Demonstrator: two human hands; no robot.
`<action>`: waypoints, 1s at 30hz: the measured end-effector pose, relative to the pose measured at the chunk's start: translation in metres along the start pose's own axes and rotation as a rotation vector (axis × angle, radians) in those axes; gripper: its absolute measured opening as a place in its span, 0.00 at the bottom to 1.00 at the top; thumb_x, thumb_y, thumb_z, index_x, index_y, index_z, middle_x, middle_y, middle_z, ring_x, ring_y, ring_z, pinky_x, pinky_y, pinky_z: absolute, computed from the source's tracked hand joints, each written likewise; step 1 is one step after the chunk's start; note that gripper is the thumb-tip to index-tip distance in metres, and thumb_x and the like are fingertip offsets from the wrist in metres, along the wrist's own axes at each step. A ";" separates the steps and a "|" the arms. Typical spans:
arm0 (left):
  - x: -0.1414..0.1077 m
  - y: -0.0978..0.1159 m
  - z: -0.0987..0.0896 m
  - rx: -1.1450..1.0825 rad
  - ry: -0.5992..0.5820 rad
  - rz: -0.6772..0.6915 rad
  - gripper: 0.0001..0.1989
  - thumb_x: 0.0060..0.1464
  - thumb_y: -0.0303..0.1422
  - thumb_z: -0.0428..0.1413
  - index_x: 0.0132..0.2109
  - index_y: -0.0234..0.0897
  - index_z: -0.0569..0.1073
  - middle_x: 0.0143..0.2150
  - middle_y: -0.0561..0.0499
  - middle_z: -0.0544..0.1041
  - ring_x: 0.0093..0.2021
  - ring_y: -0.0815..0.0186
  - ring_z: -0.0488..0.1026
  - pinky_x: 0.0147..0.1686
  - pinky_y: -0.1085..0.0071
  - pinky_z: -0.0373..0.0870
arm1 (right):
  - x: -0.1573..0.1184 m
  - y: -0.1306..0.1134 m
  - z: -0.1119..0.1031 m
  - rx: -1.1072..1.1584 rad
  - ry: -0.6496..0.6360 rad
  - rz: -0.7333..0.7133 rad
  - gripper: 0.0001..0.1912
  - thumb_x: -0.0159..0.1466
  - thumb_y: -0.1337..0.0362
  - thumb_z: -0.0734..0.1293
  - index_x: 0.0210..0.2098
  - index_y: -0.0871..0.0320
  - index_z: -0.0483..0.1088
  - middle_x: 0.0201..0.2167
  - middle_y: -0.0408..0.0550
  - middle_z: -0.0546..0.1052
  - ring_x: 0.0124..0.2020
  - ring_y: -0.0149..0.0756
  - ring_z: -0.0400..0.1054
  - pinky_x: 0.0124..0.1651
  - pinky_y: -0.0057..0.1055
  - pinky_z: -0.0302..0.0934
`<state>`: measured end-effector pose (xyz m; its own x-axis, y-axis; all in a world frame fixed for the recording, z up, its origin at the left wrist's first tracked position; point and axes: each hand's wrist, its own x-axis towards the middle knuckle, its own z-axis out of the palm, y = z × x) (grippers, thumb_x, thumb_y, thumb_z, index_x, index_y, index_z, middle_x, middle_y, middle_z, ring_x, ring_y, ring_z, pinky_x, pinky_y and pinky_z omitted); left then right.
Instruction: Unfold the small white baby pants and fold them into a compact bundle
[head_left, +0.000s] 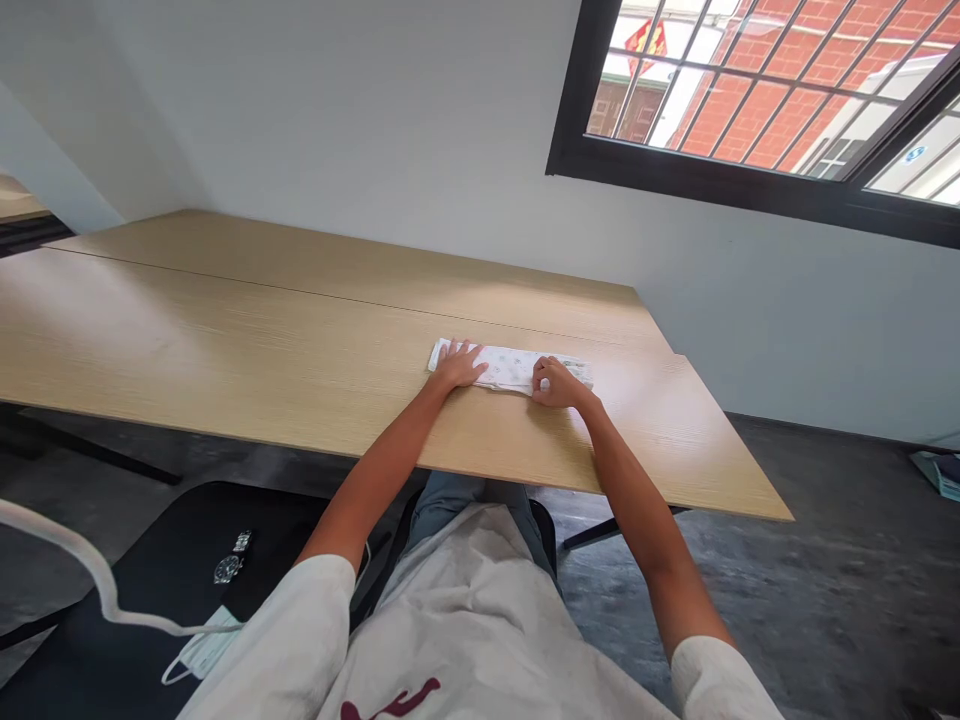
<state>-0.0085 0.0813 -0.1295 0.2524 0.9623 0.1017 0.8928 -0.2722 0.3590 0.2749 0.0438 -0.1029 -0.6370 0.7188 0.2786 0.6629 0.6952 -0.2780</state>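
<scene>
A folded white cloth with a faint print lies as a long strip on the wooden table, a little right of centre. My left hand lies flat on the cloth's left end, fingers spread. My right hand rests on the cloth's right part with its fingers curled, pinching the near edge of the fabric.
A white wall rises behind the table, with a barred window at the upper right. To my lower left stands a black surface with a wristwatch and a face mask. Dark floor lies to the right.
</scene>
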 end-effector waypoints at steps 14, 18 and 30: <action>-0.015 0.071 0.008 0.161 -0.203 0.287 0.33 0.71 0.40 0.38 0.77 0.33 0.47 0.79 0.44 0.45 0.79 0.52 0.39 0.76 0.49 0.36 | 0.026 -0.028 0.027 -0.120 -0.203 0.357 0.35 0.78 0.48 0.46 0.77 0.61 0.45 0.77 0.55 0.47 0.78 0.44 0.36 0.76 0.49 0.34; -0.010 0.051 -0.005 0.167 -0.266 0.177 0.36 0.70 0.49 0.39 0.78 0.39 0.46 0.79 0.47 0.41 0.79 0.49 0.36 0.75 0.45 0.34 | 0.021 -0.019 0.015 -0.181 -0.263 0.474 0.39 0.77 0.45 0.49 0.77 0.63 0.42 0.77 0.55 0.42 0.78 0.45 0.32 0.76 0.53 0.29; -0.015 0.020 -0.020 0.174 -0.114 -0.139 0.34 0.71 0.48 0.39 0.77 0.37 0.52 0.79 0.41 0.43 0.79 0.47 0.35 0.75 0.51 0.34 | 0.009 -0.002 0.006 -0.243 -0.202 0.638 0.42 0.75 0.42 0.52 0.76 0.65 0.45 0.77 0.60 0.43 0.78 0.50 0.33 0.75 0.61 0.24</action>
<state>-0.0022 0.0614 -0.1054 0.1545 0.9869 -0.0468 0.9702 -0.1426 0.1957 0.2657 0.0492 -0.1050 -0.1404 0.9887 -0.0529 0.9849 0.1339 -0.1100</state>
